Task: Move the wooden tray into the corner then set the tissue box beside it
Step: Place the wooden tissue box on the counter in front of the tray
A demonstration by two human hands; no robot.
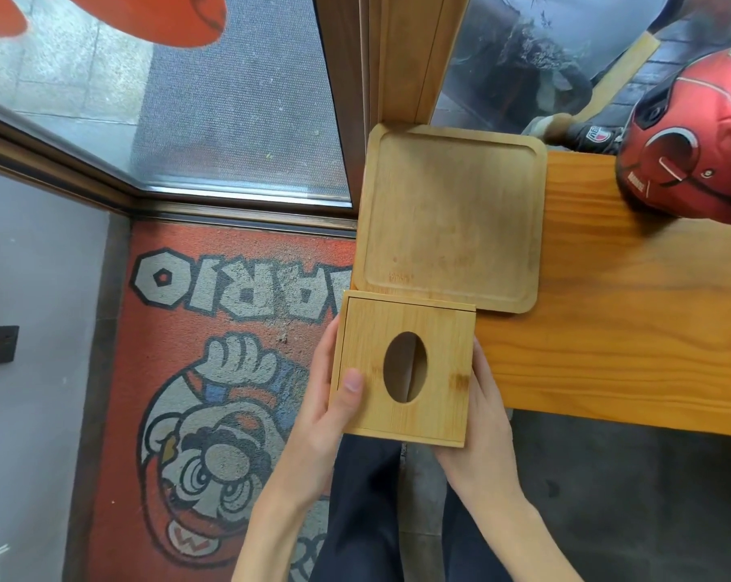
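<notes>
The square wooden tray (452, 216) lies flat in the far left corner of the wooden table (632, 321), against the window post. Just in front of it sits the wooden tissue box (443, 396), with an oval opening in its lid, its far edge overlapping the tray's near rim and its near part past the table's left front corner. My left hand (326, 409) grips the box's left side with the thumb on the lid. My right hand (481, 434) holds its right side and near corner.
A red helmet (691, 161) rests at the table's far right. A wooden window post (406, 56) rises behind the tray. On the floor to the left lies a red cartoon doormat (212, 371) by a glass door. My dark trousers show below the box.
</notes>
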